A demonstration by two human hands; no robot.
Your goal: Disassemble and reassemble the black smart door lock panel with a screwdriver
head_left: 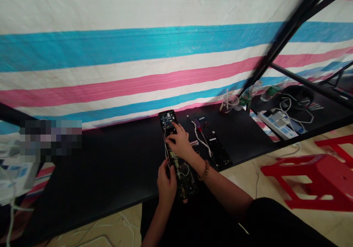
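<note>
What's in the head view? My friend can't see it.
A person's right hand is over an opened device on a black table, the left hand at the device's side. Behind hangs a striped sheet; red stools stand to the right.

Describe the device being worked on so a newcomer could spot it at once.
Start at the black table below the striped sheet. There, the right hand reaches over the long, narrow black device, the left hand at its left edge. Unlike the black panel to its right, it has a blue circuit board at its far end.
</note>
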